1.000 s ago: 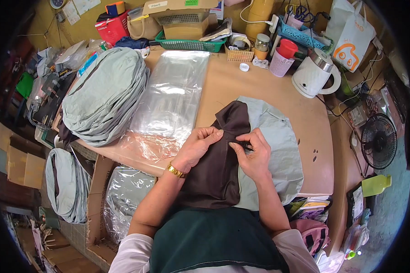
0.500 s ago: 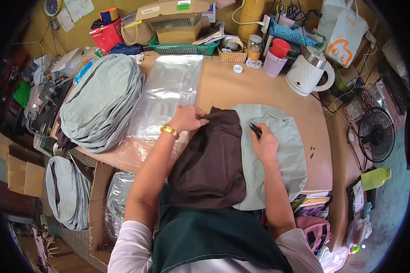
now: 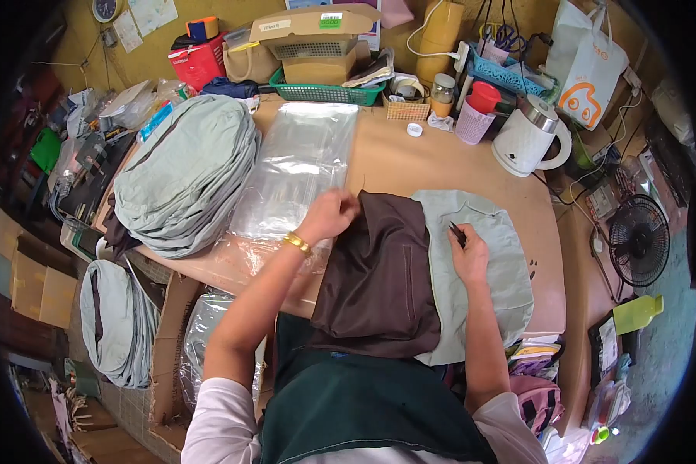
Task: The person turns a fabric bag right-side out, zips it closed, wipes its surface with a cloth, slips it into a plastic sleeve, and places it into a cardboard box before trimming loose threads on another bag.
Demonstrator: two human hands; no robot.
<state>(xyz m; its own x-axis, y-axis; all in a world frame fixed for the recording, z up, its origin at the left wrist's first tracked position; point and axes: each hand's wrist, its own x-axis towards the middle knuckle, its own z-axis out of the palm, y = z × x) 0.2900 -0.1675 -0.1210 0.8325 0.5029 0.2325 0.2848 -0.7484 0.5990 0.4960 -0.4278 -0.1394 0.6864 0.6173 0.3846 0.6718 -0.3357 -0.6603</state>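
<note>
My left hand (image 3: 334, 213) is closed in a pinch at the upper left edge of a dark brown cloth piece (image 3: 379, 278). What sits between its fingertips is too small to make out. The brown cloth lies fairly flat at the table's front edge and has a long stitched line on its right half. It overlaps a pale grey-green cloth (image 3: 499, 271) with a rounded outer edge. Over that grey-green part, my right hand (image 3: 470, 254) is closed around small black thread snips (image 3: 458, 234), their points up and to the left.
A thick stack of grey-green cloth pieces (image 3: 185, 178) lies at left, beside clear plastic bags (image 3: 305, 162). A white kettle (image 3: 524, 139), a pink cup (image 3: 472, 124) and a green basket (image 3: 329, 94) stand along the back. A black fan (image 3: 639, 240) is at right.
The view has shifted slightly. The brown cloth has moved a little right and lies smoother. My left hand is farther out at its edge; my right hand keeps the snips over the grey-green cloth.
</note>
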